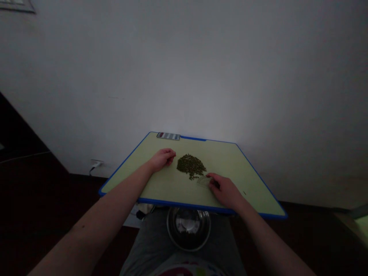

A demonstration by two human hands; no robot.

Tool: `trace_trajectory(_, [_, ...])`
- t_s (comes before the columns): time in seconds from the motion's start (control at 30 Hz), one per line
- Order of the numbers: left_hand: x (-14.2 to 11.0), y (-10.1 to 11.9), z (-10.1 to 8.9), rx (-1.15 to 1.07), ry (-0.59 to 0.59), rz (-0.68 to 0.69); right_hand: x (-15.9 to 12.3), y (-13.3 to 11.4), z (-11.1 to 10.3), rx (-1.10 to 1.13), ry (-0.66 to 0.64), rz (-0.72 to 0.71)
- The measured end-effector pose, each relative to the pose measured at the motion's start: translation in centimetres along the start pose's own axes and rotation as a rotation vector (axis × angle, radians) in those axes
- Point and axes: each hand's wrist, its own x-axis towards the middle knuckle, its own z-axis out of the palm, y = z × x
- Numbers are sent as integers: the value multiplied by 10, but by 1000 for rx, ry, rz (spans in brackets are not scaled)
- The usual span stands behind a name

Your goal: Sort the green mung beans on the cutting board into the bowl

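Observation:
A pile of small green beans or seeds [189,164] lies on the pale yellow-green top of a blue-edged table [172,188]. Just left of the pile, my left hand [164,158] rests with its fingers curled together; whatever may be in them is hidden. My right hand [222,188], at the near right of the pile, grips a clear, semicircular plastic piece that looks like a protractor [202,181]. Its far edge lies close to a few beans that trail off the pile toward me.
A phone [168,136] with a lit screen lies at the table's far left edge, by the grey wall [201,76]. On my lap, under the near edge, sits a shiny metal bowl [189,245] with dark contents. A plugged-in cable [96,165] is at the left.

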Motion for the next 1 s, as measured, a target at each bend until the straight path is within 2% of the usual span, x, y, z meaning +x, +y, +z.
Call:
trace_trajectory(0.4, [-1,2,0,-8,-4,7,20,-2,7,-30,5,-28])
trace_trajectory(1.0, [-1,2,1,-5,5,10,19,-14,10,75,-68,-101])
